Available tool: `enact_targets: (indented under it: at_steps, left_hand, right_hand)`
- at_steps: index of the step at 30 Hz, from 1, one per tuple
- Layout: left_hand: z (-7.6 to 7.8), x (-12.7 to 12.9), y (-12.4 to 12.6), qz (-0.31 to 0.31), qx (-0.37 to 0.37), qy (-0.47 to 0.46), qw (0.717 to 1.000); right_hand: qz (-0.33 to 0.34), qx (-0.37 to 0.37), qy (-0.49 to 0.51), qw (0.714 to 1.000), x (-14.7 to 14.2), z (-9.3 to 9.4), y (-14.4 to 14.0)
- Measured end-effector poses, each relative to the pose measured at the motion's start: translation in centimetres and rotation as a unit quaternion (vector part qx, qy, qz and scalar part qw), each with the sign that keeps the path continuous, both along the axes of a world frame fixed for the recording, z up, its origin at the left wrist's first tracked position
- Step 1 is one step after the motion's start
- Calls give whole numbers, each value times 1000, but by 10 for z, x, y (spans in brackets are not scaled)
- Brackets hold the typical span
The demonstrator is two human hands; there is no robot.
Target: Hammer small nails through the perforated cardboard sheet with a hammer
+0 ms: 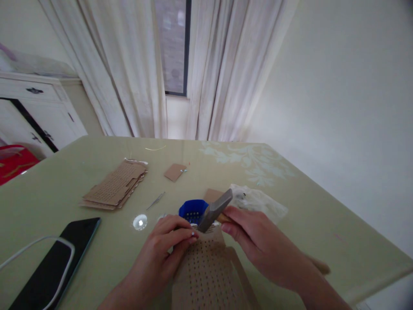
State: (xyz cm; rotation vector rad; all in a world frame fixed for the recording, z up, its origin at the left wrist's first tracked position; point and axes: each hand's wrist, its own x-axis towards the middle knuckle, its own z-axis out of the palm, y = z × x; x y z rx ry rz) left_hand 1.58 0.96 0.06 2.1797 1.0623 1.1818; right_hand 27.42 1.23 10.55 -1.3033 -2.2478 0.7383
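My right hand (254,237) is wrapped round the wooden handle of a hammer (214,212). The grey hammer head slants down to the top edge of a brown card (209,275) covered in rows of small holes or dots. Just left of the head, my left hand (164,243) pinches a tiny white bead-like piece (193,234) at the same edge. Whether the hammer head touches the card, I cannot tell. Behind both hands stands a blue tray (192,209) with small round bits in it, partly hidden by the hammer and my left hand.
A stack of similar brown cards (114,183) lies left of centre, near tweezers (156,199). At the left is a black tablet (58,262) with a white cable (69,245) across it. A small brown square (175,172) and a clear plastic bag (258,202) sit farther back.
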Motion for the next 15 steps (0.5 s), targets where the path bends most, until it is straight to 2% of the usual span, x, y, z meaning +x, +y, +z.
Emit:
enact_targets:
  at_steps: [3, 9, 13, 15]
  left_hand:
    - [3, 1, 1, -4, -2, 11, 1000]
    - [7, 2, 1, -14, -10, 23, 1000]
    - [6, 2, 1, -14, -8, 27, 1000]
    - [6, 2, 1, -13, -10, 27, 999]
  right_hand:
    - [-7, 42, -7, 999, -12, 11, -16]
    - [-11, 77, -106, 991, -21, 3, -23]
    - [-33, 96, -65, 993, -22, 6, -22]
    - [-27, 89, -77, 993, -22, 6, -23]
